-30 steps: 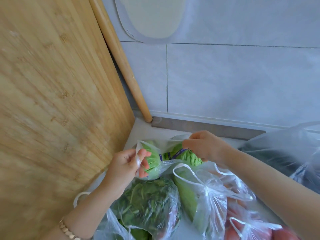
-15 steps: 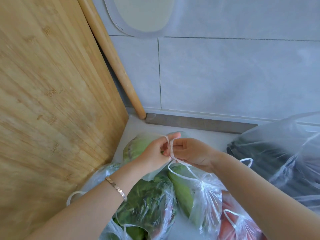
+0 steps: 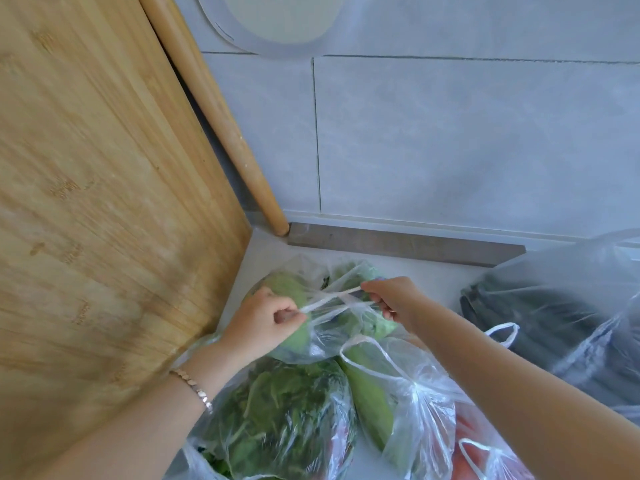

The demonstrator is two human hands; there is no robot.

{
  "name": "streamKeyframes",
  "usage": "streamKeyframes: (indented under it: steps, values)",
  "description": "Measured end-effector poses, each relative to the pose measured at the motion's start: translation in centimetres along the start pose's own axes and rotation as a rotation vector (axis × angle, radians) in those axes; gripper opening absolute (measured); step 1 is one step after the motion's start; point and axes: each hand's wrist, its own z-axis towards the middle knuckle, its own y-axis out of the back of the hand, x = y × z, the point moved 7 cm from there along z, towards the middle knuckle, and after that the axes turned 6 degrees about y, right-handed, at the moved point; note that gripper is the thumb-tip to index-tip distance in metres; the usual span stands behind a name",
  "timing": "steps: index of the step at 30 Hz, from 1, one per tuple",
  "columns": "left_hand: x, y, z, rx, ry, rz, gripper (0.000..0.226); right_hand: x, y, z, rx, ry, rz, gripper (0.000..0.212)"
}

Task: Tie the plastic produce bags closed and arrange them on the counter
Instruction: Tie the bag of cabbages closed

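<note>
A clear plastic bag of pale green cabbage lies on the white counter near the wall. Its two handles are crossed and stretched taut over the top. My left hand grips one handle end at the left. My right hand pinches the other end at the right. In front lie a bag of dark leafy greens, a tied bag with a light green vegetable and a bag of red produce.
A large bamboo cutting board leans at the left, with a wooden rolling pin against the tiled wall. A big bag of dark vegetables fills the right. A grey strip runs along the wall's foot.
My hands had met above the cabbage bag to cross its handles. Now they have pulled apart, left and right, drawing the crossed handles tight.
</note>
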Motion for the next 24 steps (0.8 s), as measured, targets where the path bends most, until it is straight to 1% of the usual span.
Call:
streamKeyframes:
  steps: [1,2,3,5,6,8,10,12,13,14,16,17,18,19,20,21,22,23,24]
  values:
    - [-0.7,-0.1,-0.1,-0.033,-0.092,0.094,0.045,0.3,0.0,0.7,-0.025,0.032,-0.057,0.032]
    - [-1.8,0.0,-0.1,-0.070,-0.199,0.138,0.044,1.0,-0.2,1.3,-0.051,0.087,-0.121,0.033]
    - [-2.8,0.1,-0.3,-0.092,-0.298,0.121,0.042,2.0,-0.4,1.9,-0.074,0.169,-0.186,0.035]
    - [-4.2,0.3,-0.3,-0.102,-0.439,-0.029,0.042,4.4,-1.3,2.6,-0.084,0.328,-0.315,0.039]
    - [-4.6,0.4,-0.2,-0.079,-0.458,-0.109,0.043,5.4,-1.8,2.8,-0.075,0.374,-0.370,0.038]
    - [-5.3,0.0,0.5,-0.038,-0.438,-0.169,0.044,6.4,-3.0,3.6,-0.030,0.394,-0.401,0.036]
    - [-5.6,-1.3,1.4,0.020,-0.339,-0.137,0.044,6.5,-3.2,4.6,0.004,0.361,-0.377,0.036]
    - [-4.6,-2.7,1.9,0.075,-0.179,0.010,0.036,6.1,-2.4,5.6,-0.015,0.329,-0.355,0.038]
    - [-3.8,-2.8,2.0,0.070,-0.121,0.085,0.029,5.9,-1.9,6.0,-0.031,0.326,-0.359,0.039]
    - [-3.2,-2.7,1.8,0.051,-0.107,0.158,0.025,5.7,-1.6,6.0,-0.038,0.330,-0.373,0.040]
    - [-2.4,-2.8,1.3,0.028,-0.170,0.255,0.030,5.9,-1.6,6.2,-0.034,0.390,-0.440,0.040]
    - [-2.0,-3.2,1.1,0.027,-0.215,0.304,0.035,6.4,-2.1,6.0,-0.021,0.453,-0.501,0.038]
    - [-2.0,-3.4,0.9,0.035,-0.259,0.369,0.041,6.9,-2.6,5.8,0.007,0.515,-0.575,0.031]
    - [-1.9,-3.8,1.0,0.043,-0.282,0.441,0.050,7.5,-3.2,5.6,0.054,0.554,-0.647,0.016]
    - [-1.8,-4.2,1.0,0.041,-0.281,0.491,0.061,8.0,-3.7,5.4,0.101,0.565,-0.728,0.021]
    - [-2.0,-4.4,0.8,0.051,-0.262,0.514,0.070,8.4,-4.0,5.4,0.145,0.564,-0.801,0.042]
    - [-2.4,-4.3,0.8,0.051,-0.240,0.519,0.073,8.8,-4.1,5.4,0.178,0.559,-0.856,0.056]
    - [-2.7,-4.2,0.9,0.059,-0.191,0.501,0.070,9.1,-4.3,5.5,0.194,0.566,-0.918,0.062]
    - [-3.0,-3.7,1.1,0.062,-0.092,0.464,0.062,9.4,-4.7,5.4,0.208,0.588,-0.988,0.063]
